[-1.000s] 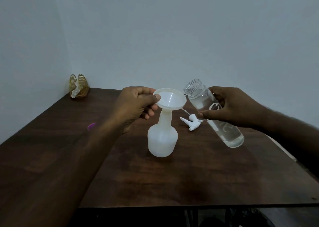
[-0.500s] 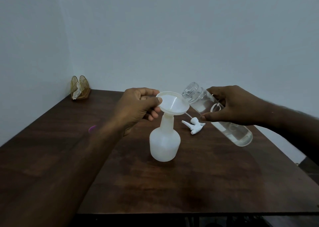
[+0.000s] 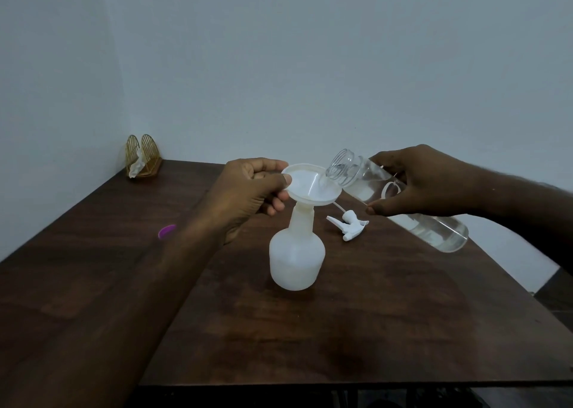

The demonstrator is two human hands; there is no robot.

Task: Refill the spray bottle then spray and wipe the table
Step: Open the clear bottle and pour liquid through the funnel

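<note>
Wooden table [image 3: 372, 330]: left grip [image 3: 248, 193] pinches funnel [image 3: 310, 184] atop spray bottle [image 3: 296, 258]; right grip [image 3: 421, 181] clasps water bottle [image 3: 356, 179] over it.

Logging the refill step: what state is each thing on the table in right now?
spray bottle: upright, uncapped, funnel in its neck
funnel: seated, left hand pinches its rim
clear bottle: uncapped, part full, tilted over funnel, held by right hand
trigger sprayer: detached, lying on table
napkin holder: upright, napkin inside

Two bottles [image 3: 297, 258] [image 3: 434, 231], one funnel [image 3: 310, 187], one nozzle [image 3: 352, 225] — two hands [image 3: 245, 190] [image 3: 424, 184]
</note>
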